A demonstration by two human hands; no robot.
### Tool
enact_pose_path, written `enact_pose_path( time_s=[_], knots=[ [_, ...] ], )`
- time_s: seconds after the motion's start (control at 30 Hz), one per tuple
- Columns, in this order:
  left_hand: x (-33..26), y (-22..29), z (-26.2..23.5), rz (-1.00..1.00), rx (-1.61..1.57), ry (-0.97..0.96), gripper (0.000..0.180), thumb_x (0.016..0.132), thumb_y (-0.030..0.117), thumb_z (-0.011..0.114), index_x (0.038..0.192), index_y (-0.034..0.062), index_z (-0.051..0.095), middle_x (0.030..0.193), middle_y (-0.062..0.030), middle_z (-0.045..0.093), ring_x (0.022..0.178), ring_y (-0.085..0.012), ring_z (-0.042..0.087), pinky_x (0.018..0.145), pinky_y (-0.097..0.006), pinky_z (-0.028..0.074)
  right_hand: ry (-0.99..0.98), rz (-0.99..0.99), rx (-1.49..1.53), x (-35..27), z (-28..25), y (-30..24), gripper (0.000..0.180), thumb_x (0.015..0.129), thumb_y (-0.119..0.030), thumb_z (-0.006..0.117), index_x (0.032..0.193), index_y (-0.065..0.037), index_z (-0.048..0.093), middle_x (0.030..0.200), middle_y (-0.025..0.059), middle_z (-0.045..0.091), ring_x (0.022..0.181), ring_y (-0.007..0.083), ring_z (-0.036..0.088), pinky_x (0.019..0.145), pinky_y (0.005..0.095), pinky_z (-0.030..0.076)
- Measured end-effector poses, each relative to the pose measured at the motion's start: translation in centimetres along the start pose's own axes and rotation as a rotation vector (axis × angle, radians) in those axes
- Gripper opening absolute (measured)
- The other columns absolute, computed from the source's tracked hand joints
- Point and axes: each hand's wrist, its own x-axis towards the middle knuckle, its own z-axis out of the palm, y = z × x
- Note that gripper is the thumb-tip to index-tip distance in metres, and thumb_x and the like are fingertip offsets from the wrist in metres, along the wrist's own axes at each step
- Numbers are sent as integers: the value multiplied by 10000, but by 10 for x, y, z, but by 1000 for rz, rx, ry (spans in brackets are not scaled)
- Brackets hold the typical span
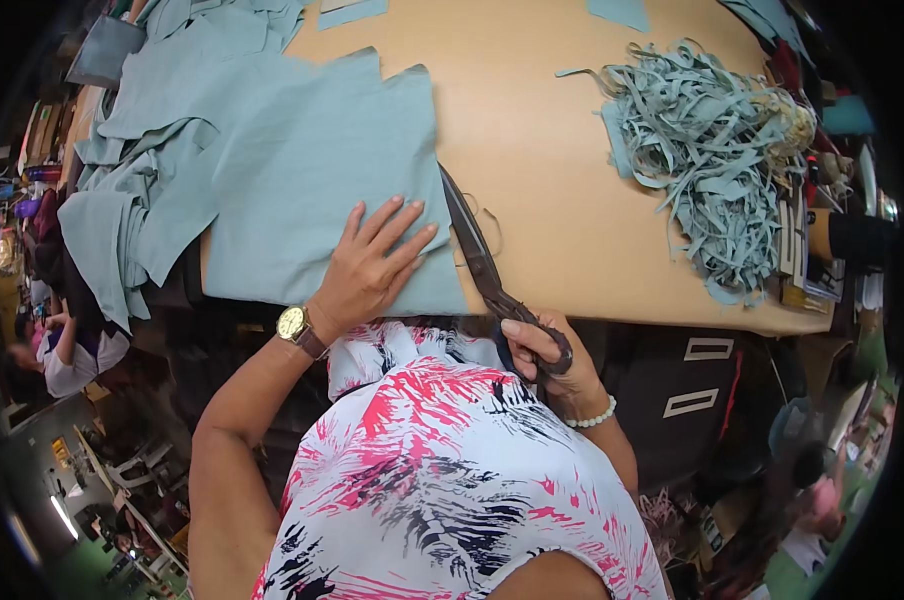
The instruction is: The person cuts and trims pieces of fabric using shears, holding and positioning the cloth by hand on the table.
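A large piece of pale blue-green fabric point(312, 160) lies spread over the table's left half, its near edge at the table's front. Flat on its lower right part rests my left hand point(372, 265), fingers stretched out and slightly spread. My right hand point(557, 360) is wrapped round the handles of dark fabric scissors point(480, 255) at the table's front edge. The blades point away from me, along the fabric's right edge, and look closed or nearly so. A thin curled thread or strip point(492, 215) lies just right of the blades.
A tangled heap of blue-green fabric strips point(702, 160) covers the tan table's point(542, 130) right side. Crumpled fabric point(122, 230) hangs over the left front edge. Small cut pieces point(622, 12) lie at the far edge. Another person point(72, 350) is at far left.
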Motion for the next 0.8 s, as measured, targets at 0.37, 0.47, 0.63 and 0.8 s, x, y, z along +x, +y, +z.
enact_pose_path(
  time_s=[0.37, 0.47, 0.63, 0.8],
  knots=[
    [0, 0, 0, -13, -108, 35, 399, 813, 136, 561, 1210, 142, 523, 1303, -90, 439, 1211, -304, 386, 973, -538, 268, 74, -96, -156, -8, 13, 24, 286, 806, -271, 608, 676, -37, 509, 512, 17, 496, 440, 59, 450, 433, 201, 340],
    [-2, -4, 6, -9, -144, 55, 404, 806, 153, 575, 1206, 155, 526, 1296, -82, 446, 1206, -301, 392, 966, -539, 278, 106, -177, -135, -7, 22, 27, 377, 731, -360, 662, 677, -26, 497, 557, 37, 519, 486, 92, 491, 458, 219, 368],
    [-8, -7, 2, 8, -244, 79, 438, 783, 170, 604, 1211, 172, 515, 1296, -84, 442, 1194, -295, 405, 955, -539, 294, 190, -66, -299, -17, 35, 27, 361, 725, -349, 682, 708, -27, 520, 568, 8, 503, 535, 69, 482, 510, 204, 366],
    [-13, -8, 3, 36, -275, 90, 462, 764, 171, 622, 1212, 170, 509, 1287, -88, 446, 1182, -288, 415, 945, -538, 307, 192, -34, -335, -22, 47, 32, 346, 699, -330, 710, 733, -35, 532, 620, -30, 481, 570, 43, 421, 513, 193, 324]
  ],
)
